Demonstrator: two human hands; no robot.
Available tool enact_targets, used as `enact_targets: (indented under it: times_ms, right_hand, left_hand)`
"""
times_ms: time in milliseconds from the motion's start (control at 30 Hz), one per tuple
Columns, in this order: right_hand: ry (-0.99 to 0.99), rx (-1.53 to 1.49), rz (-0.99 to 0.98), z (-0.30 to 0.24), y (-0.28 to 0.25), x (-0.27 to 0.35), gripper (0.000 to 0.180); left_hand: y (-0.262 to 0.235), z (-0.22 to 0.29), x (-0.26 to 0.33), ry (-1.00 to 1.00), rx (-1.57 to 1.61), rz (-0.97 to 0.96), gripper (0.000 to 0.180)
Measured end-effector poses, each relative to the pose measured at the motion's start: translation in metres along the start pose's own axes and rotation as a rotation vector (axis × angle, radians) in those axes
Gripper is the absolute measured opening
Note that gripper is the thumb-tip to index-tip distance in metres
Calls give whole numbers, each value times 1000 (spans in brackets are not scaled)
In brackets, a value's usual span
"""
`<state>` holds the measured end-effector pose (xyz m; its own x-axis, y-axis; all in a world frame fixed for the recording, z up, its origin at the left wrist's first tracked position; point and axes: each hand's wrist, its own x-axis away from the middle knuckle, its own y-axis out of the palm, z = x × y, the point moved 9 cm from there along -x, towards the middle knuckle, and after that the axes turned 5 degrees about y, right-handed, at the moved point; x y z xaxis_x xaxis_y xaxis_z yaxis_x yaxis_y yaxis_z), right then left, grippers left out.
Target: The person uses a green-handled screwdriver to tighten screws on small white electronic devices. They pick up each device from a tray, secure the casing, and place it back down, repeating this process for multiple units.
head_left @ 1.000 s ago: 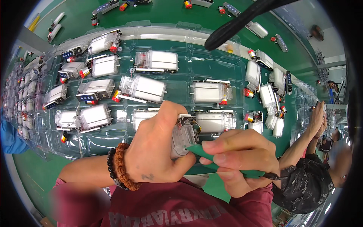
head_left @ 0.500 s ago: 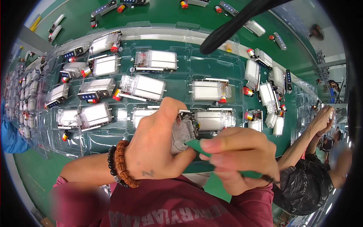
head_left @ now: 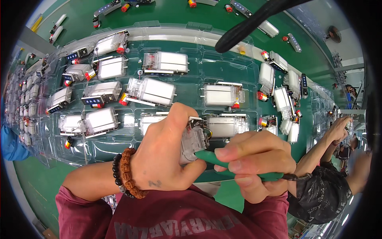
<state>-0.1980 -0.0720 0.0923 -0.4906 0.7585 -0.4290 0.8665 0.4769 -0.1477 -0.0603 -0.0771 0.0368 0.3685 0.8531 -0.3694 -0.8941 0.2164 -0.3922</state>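
Observation:
My left hand (head_left: 165, 155) grips a small clear plastic module (head_left: 193, 139) with a white cell inside, held just above the near edge of a clear plastic tray (head_left: 207, 71). My right hand (head_left: 256, 159) is closed around a green-handled tool (head_left: 223, 164), and the tool's tip touches the lower side of the module. A beaded bracelet (head_left: 127, 175) sits on my left wrist. The module's far side is hidden by my fingers.
The clear tray on the green table (head_left: 36, 183) holds several white modules (head_left: 153, 91) in pockets, some with red caps. More trays run off to the left and right. A person's arm (head_left: 332, 137) works at the right. A black cable (head_left: 258, 20) crosses the top.
Both hands stay together at the tray's near edge. The right hand has shifted slightly, and the green tool's tip now sits against the module.

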Motion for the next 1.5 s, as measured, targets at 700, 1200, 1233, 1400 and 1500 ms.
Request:
enact_targets:
  times_ms: [700,1200,1233,1400,1500]
  right_hand:
    - [65,82,-19,3,4,-4,20]
    - [7,48,17,-2,-4,0,19]
    - [16,60,5,-1,-2,-1,20]
    - [63,65,-8,2,1,-1,22]
    - [74,34,4,5,2,0,21]
  left_hand:
    - [5,-1,0,-25,-44,-39,64]
    - [4,1,-1,-3,-25,-9,61]
    - [3,0,0,-11,-19,-6,62]
    - [3,-2,0,-19,-5,-13,64]
    - [3,-1,0,-2,-9,-6,64]
